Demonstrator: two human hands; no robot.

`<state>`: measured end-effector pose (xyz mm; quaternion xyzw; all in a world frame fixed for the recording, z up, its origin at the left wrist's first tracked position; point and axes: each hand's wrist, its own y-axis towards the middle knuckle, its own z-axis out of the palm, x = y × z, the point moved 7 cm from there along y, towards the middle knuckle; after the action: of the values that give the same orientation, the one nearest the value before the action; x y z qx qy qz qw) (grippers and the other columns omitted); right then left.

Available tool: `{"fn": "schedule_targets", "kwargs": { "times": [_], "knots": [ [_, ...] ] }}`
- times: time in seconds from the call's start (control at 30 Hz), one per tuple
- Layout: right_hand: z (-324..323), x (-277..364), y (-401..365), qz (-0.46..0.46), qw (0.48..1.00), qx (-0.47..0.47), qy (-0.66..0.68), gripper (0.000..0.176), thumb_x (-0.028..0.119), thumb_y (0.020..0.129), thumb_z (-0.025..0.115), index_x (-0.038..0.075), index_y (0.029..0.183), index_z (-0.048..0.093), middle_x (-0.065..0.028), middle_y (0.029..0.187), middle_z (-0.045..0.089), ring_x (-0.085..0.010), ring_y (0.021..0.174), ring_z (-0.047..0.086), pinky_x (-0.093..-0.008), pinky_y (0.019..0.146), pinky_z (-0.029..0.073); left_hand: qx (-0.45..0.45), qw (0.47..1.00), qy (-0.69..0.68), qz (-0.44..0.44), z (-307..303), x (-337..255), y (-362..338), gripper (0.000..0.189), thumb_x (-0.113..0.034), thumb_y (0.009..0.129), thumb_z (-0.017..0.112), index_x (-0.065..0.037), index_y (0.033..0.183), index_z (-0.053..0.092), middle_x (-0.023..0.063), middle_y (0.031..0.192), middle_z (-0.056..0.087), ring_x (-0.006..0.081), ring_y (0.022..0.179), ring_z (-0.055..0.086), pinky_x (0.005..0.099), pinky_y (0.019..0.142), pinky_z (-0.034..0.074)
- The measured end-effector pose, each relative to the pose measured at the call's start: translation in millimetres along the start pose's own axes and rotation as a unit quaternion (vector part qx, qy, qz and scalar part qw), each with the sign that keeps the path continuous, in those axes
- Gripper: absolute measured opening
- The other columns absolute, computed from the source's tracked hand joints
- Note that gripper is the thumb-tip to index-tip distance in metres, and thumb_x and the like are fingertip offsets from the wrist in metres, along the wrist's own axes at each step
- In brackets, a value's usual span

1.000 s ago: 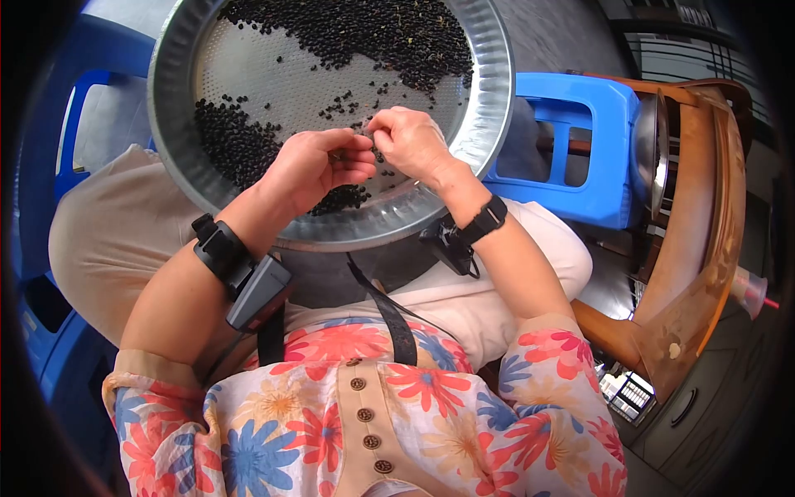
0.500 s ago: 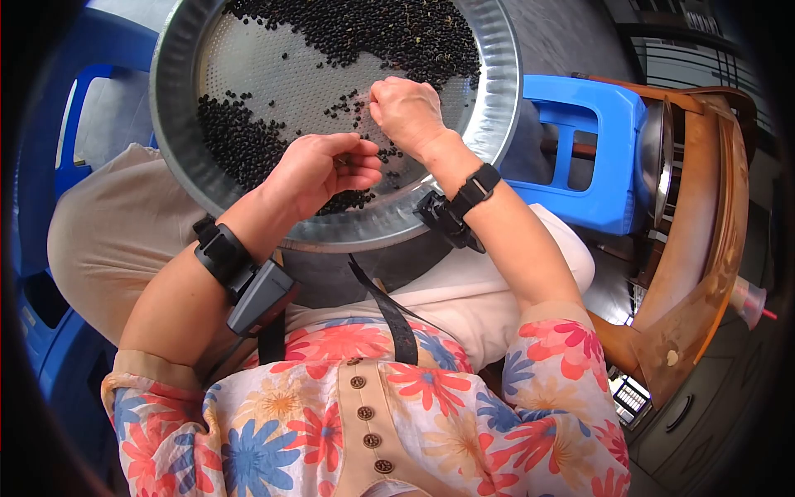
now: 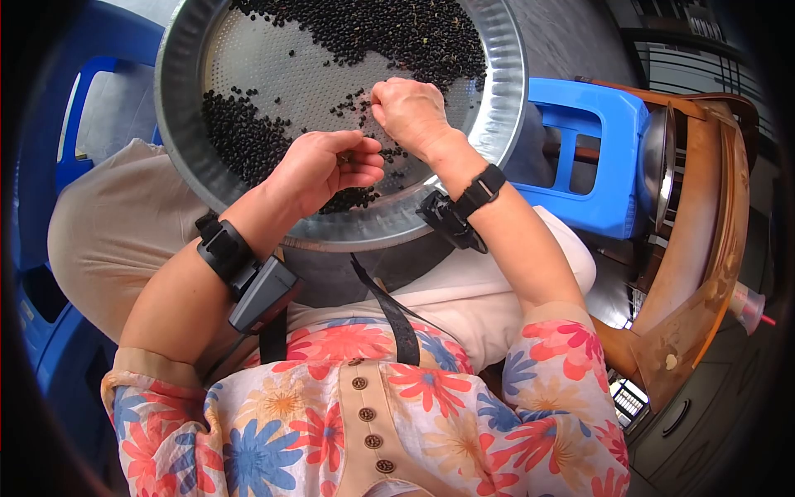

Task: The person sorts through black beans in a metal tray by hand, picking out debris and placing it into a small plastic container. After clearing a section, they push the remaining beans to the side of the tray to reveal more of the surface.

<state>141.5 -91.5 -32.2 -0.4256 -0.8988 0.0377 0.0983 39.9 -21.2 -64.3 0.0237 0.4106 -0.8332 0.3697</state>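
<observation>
A round metal sieve pan (image 3: 170,116) with a ridged rim and perforated bottom is in front of my lap. Small black beans (image 3: 240,137) lie in it, one heap at the left and a wider one (image 3: 397,37) at the far side. Over the near part of the pan, my left hand (image 3: 327,168) is cupped palm inward, fingers curled, with a few dark beans seeming to show beneath the thumb. To its right, my right hand (image 3: 407,114) is closed above the scattered beans, knuckles up. Its fingertips are partly hidden, so its contents cannot be made out.
A blue plastic stool (image 3: 613,157) stands to the right, with a metal bowl (image 3: 658,166) by its side. Beyond is a wooden chair (image 3: 691,248) with a clear cup (image 3: 747,303). Blue plastic seating (image 3: 108,41) is at the left. Both wrists carry strapped devices.
The pan and surroundings have shifted slightly right and down in view. Both hands keep nearly the same pose and place over the beans.
</observation>
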Motion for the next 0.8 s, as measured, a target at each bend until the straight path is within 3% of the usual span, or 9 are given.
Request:
{"fn": "schedule_targets", "kwargs": {
  "times": [0.2,0.27,0.4,0.47,0.53,0.73,0.8],
  "knots": [
    [1.6,2.2,3.5,-0.018,1.000,0.007,-0.016,0.014,0.018,0.078,0.054,0.008,0.078,0.063,-0.0091,0.076,0.062,-0.0272,0.075,0.061,-0.0387,0.067,0.048,-0.004,1.000,0.002,0.004,-1.0,-1.4,1.2,0.029,-0.016,0.093,0.041,0.009,0.096,0.056,0.0143,0.085,0.061,0.0212,0.074,0.062,0.0291,0.069,0.053],
    [-2.3,-3.9,-0.2,0.037,0.997,0.023,0.060,0.014,0.018,0.077,0.056,0.006,0.075,0.063,-0.0099,0.072,0.062,-0.0268,0.071,0.061,-0.0369,0.064,0.048,-0.009,1.000,0.000,0.005,-4.2,-2.3,0.8,0.029,-0.015,0.092,0.041,0.009,0.097,0.056,0.0144,0.085,0.061,0.0213,0.074,0.062,0.0293,0.069,0.053],
    [-25.0,9.6,-27.2,0.035,0.977,-0.032,0.209,0.014,0.019,0.075,0.058,0.005,0.073,0.062,-0.0105,0.068,0.061,-0.0258,0.066,0.061,-0.0348,0.060,0.048,-0.028,0.999,-0.018,0.018,-14.9,-0.3,8.3,0.028,-0.015,0.092,0.040,0.009,0.096,0.055,0.0148,0.086,0.060,0.0215,0.074,0.062,0.0297,0.068,0.053],
    [-29.2,33.9,-41.0,-0.031,0.972,-0.043,0.228,0.015,0.021,0.076,0.056,0.009,0.067,0.058,-0.0088,0.066,0.059,-0.0264,0.066,0.060,-0.0411,0.063,0.046,-0.033,0.999,-0.022,0.024,-14.0,0.3,9.9,0.029,-0.015,0.092,0.039,0.009,0.094,0.054,0.0153,0.085,0.059,0.0219,0.074,0.061,0.0303,0.068,0.053],
    [-23.1,42.5,-46.8,-0.074,0.980,-0.018,0.186,0.014,0.020,0.076,0.055,0.009,0.067,0.057,-0.0076,0.067,0.058,-0.0256,0.069,0.059,-0.0401,0.062,0.044,-0.033,0.998,-0.043,0.039,-9.0,-1.5,6.9,0.029,-0.015,0.093,0.038,0.009,0.094,0.054,0.0151,0.086,0.059,0.0217,0.074,0.061,0.0297,0.067,0.054],
    [-22.5,-2.1,-39.5,0.009,0.974,-0.073,0.215,0.012,0.012,0.076,0.051,0.009,0.081,0.061,-0.0087,0.079,0.060,-0.0272,0.078,0.059,-0.0396,0.069,0.047,-0.031,0.999,-0.014,0.005,-12.5,1.8,8.8,0.027,-0.015,0.092,0.041,0.008,0.096,0.055,0.0150,0.086,0.060,0.0218,0.076,0.062,0.0292,0.069,0.054],
    [-16.0,-25.1,-32.3,0.032,0.977,-0.095,0.187,0.017,0.009,0.077,0.052,0.006,0.089,0.063,-0.0116,0.079,0.060,-0.0268,0.072,0.060,-0.0359,0.066,0.048,-0.028,1.000,-0.011,0.005,-10.4,1.8,7.5,0.028,-0.015,0.092,0.041,0.008,0.096,0.055,0.0151,0.086,0.061,0.0220,0.075,0.062,0.0293,0.069,0.054]
  ]
}}
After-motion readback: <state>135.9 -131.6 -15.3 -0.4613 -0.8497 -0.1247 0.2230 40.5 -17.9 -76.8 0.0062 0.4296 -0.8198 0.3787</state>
